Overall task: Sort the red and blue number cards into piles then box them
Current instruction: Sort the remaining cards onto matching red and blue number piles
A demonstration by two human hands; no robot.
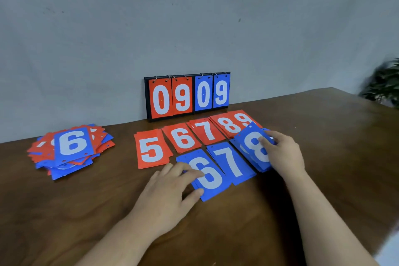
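Looked onto a plain pale grey wall (194,17), scuffed and flecked with small dark marks. Met it along the far edge of a dark brown wooden table (323,136), glossy, with visible grain and a soft sheen toward the right. Caught a blurred bit of green foliage (384,84) at the right edge, beyond the table's corner. Showed a pale, blurred patch (390,244) at the lower right corner, too unclear to name. Lit softly and evenly.
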